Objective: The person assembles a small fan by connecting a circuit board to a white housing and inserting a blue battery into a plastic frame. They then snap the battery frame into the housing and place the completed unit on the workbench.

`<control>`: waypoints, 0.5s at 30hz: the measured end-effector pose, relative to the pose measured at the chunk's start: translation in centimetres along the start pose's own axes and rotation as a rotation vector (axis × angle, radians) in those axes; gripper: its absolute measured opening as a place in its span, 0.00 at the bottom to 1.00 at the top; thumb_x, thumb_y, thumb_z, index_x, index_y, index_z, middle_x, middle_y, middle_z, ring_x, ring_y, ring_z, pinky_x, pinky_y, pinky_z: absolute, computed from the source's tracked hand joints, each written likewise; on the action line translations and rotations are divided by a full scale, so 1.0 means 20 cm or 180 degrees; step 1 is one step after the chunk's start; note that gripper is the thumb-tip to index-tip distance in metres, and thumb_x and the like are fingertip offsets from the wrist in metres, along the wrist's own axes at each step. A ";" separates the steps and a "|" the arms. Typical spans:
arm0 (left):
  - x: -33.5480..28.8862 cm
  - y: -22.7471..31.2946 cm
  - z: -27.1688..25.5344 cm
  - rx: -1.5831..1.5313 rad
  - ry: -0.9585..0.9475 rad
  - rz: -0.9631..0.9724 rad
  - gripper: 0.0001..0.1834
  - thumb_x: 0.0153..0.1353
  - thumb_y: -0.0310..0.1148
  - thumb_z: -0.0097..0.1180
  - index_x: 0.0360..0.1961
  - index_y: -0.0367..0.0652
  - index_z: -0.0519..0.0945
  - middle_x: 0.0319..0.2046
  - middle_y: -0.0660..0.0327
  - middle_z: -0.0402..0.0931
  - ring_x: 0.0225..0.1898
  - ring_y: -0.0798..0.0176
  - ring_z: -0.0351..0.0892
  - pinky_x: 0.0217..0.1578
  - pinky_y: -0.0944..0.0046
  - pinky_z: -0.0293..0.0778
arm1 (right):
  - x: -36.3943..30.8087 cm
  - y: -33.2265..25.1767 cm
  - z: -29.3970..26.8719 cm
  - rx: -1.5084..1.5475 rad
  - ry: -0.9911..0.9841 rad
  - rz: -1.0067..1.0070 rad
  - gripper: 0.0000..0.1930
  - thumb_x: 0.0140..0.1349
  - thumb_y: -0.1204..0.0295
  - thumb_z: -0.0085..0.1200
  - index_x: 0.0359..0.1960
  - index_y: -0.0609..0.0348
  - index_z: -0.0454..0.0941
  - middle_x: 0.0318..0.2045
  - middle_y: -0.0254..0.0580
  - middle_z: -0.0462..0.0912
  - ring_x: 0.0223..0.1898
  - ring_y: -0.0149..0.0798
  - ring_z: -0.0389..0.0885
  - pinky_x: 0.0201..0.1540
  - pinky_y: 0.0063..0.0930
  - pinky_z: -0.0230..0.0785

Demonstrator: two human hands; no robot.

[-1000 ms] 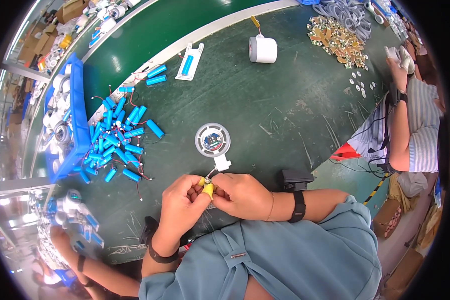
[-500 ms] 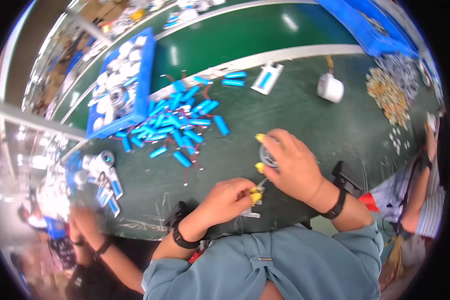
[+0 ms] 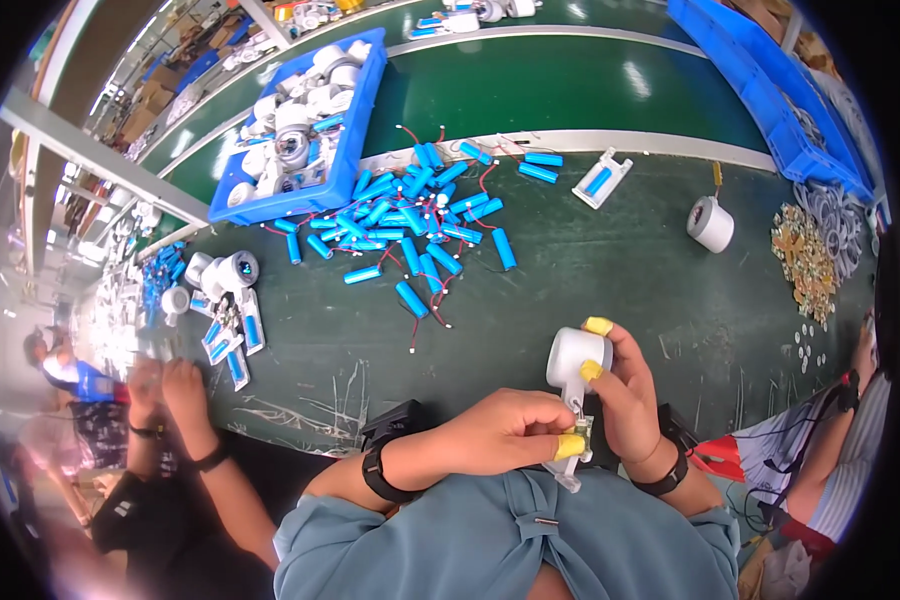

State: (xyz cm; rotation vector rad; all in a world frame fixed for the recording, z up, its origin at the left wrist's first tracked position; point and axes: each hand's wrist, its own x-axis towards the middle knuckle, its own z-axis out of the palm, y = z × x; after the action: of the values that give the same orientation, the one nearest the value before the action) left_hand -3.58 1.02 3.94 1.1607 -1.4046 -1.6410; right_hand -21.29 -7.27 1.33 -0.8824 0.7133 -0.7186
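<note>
Person at the green counter (image 3: pixel 590 260) holds a small white part close to the body

Behind lie a blue tray (image 3: pixel 355 130) and a heap of blue cells (image 3: pixel 410 225); the right hand (image 3: pixel 625 400) grips the white round housing (image 3: pixel 576 358), and the left hand (image 3: pixel 510 432) pinches its lower bracket (image 3: pixel 576 455), fingertips capped yellow

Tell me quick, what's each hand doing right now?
Left hand: pinching the small circuit board.
Right hand: closed on the round white plastic housing.
</note>
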 end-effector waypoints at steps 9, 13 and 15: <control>-0.47 0.12 -0.38 -0.1438 0.2049 -0.0392 0.17 0.61 0.40 0.60 0.40 0.35 0.79 0.27 0.66 0.77 0.21 0.79 0.67 0.20 0.78 0.59 | -0.02 0.08 -0.01 -0.0776 -0.0835 0.0320 0.20 0.66 0.76 0.51 0.59 0.63 0.64 0.54 0.40 0.70 0.52 0.34 0.74 0.51 0.30 0.71; -0.73 0.22 -0.79 -0.0153 0.3358 -0.0097 0.14 0.63 0.41 0.55 0.36 0.40 0.79 0.22 0.69 0.74 0.18 0.78 0.64 0.18 0.77 0.58 | -0.02 0.11 -0.06 -0.0986 -0.0922 0.0348 0.19 0.66 0.78 0.49 0.58 0.63 0.65 0.49 0.41 0.74 0.47 0.32 0.78 0.45 0.27 0.74; -0.76 0.27 -1.03 0.0284 0.3970 -0.0040 0.14 0.61 0.40 0.53 0.24 0.43 0.76 0.16 0.71 0.65 0.16 0.77 0.58 0.18 0.75 0.52 | -0.01 0.13 -0.07 -0.1125 -0.0862 0.0249 0.19 0.66 0.79 0.49 0.58 0.64 0.66 0.48 0.41 0.74 0.46 0.32 0.79 0.44 0.26 0.74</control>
State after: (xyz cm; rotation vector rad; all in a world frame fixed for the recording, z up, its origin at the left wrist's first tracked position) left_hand 20.90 5.98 11.73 1.7541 -0.6193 -0.5409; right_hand -21.87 -6.51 -1.36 -1.2408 0.6365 -0.3963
